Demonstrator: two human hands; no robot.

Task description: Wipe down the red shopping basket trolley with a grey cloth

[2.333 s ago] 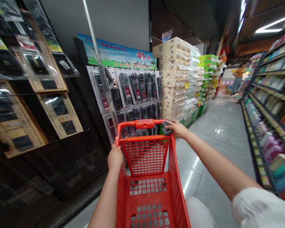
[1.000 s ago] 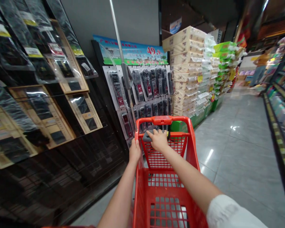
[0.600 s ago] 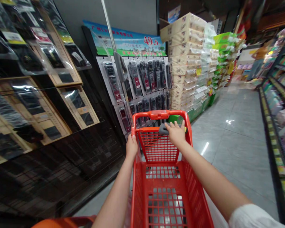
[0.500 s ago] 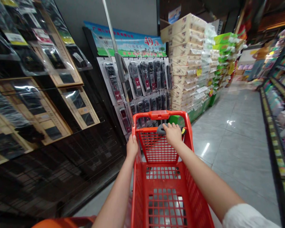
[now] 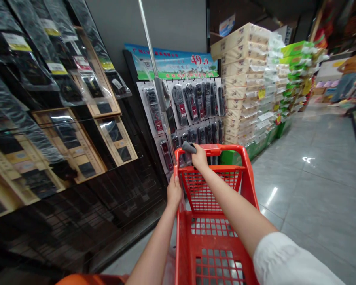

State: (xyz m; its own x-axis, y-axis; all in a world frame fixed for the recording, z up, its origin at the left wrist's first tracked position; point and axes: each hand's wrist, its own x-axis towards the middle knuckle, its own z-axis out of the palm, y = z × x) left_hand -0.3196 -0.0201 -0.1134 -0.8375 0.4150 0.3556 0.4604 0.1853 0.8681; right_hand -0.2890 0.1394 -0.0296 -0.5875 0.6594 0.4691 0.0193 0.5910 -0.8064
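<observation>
Low at centre frame, the red plastic mesh shopping cart (image 5: 213,192) stood on the grey tiled floor (image 5: 314,190). The left hand (image 5: 174,193) clasped its left rim, seemingly steadying it. The right hand (image 5: 199,156) was wrapped around the short grey handle grip (image 5: 188,147) at its far edge.

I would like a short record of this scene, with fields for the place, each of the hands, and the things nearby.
place: shop aisle with grey tiled floor
left hand: closed on the left rim of the red cart
right hand: closed on a grey grip at the cart's far bar
beside cart: metal pole, slanting upward
ahead left: black packaged items hanging under a banner showing 49
further along: stacked beige cartons
</observation>
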